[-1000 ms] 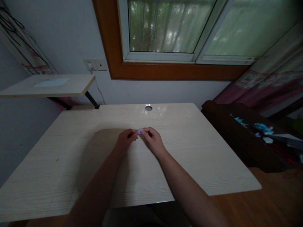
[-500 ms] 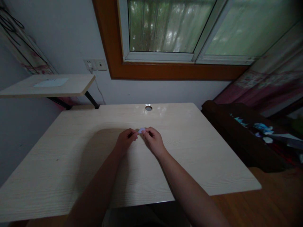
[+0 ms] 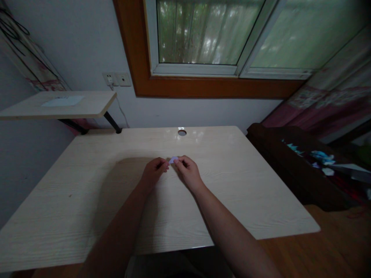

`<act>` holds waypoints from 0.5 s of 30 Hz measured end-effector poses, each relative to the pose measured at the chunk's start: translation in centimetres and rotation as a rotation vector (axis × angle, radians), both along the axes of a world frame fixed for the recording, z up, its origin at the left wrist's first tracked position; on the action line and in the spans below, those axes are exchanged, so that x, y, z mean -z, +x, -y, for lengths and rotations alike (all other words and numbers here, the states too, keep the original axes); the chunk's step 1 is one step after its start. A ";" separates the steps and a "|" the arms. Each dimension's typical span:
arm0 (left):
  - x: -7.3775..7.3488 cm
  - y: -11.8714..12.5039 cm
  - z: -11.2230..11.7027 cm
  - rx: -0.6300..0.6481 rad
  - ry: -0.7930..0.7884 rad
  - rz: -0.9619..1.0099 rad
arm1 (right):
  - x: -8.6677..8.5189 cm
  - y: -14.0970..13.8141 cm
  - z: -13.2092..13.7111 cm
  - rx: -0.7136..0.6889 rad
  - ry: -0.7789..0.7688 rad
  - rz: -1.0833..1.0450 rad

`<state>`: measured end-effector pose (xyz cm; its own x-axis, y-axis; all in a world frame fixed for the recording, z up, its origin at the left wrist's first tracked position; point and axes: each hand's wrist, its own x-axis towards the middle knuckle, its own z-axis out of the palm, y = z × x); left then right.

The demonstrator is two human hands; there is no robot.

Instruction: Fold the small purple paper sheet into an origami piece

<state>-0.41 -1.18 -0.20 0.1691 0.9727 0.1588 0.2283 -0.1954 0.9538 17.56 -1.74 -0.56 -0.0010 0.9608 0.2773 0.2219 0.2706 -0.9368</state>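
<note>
A small, pale purple piece, thin like folded paper (image 3: pixel 173 159), is pinched between my two hands above the middle of the desk (image 3: pixel 237 185). My left hand (image 3: pixel 155 170) grips its left tip with thumb and forefinger. On the other side, my right hand (image 3: pixel 188 170) has thumb and fingers closed on its right part. The fingertips cover its edges, so its full shape cannot be made out.
A raised shelf (image 3: pixel 98 110) with a sheet of paper (image 3: pixel 63 101) stands at the back left. The desk has a cable hole (image 3: pixel 182 133) near the wall. To the right is a dark brown piece of furniture (image 3: pixel 272 154) with assorted items on it.
</note>
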 end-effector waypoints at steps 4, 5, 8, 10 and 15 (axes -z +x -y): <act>0.1 0.0 0.0 -0.001 0.002 -0.010 | 0.1 0.0 0.0 0.005 0.000 -0.003; 0.1 0.0 0.0 -0.004 0.001 -0.005 | 0.2 0.0 0.0 0.008 -0.001 -0.006; 0.3 0.0 0.0 -0.001 0.001 0.003 | 0.3 0.0 0.0 0.009 -0.010 -0.017; 0.4 0.0 -0.1 0.007 0.002 -0.001 | 0.3 0.0 0.0 0.006 -0.017 -0.029; 0.2 0.0 -0.1 0.012 0.014 -0.018 | 0.3 0.1 0.0 0.007 -0.016 -0.034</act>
<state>-0.37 -1.05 -0.41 0.1833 0.9684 0.1691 0.2427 -0.2113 0.9468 17.63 -1.69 -0.87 0.0148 0.9652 0.2612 0.1918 0.2537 -0.9481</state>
